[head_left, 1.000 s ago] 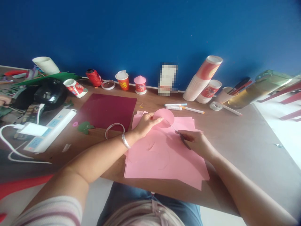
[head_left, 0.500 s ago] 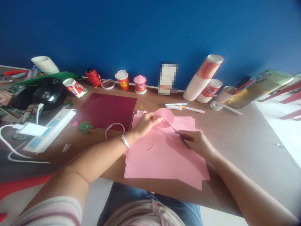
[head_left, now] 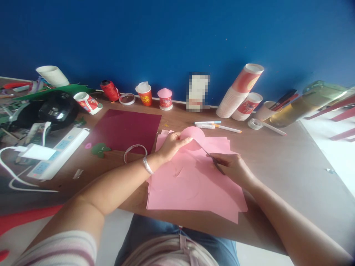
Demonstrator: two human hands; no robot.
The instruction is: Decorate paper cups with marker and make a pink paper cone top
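Observation:
A round pink paper disc (head_left: 195,133) is pinched at its left edge by my left hand (head_left: 175,144), thumb on top. My right hand (head_left: 231,164) is closed round the handles of a pair of scissors (head_left: 206,152), whose thin blades point up and left to the disc, near my left thumb. Whether the blades are apart I cannot tell. Both hands are above a stack of pink paper sheets (head_left: 177,197). A faint circle outline and a small curled cut mark show on the top sheet.
A dark red sheet (head_left: 127,127) and a paper ring (head_left: 135,146) lie left of the stack. Markers (head_left: 227,129) lie behind it. Along the blue wall stand a pink-roofed cup (head_left: 165,100), stacked paper cups (head_left: 240,90) and red thread (head_left: 110,91). A power strip (head_left: 62,151) sits left.
Hardly anything differs. The disc tilts very slightly in my left hand, and the scissors stay at it.

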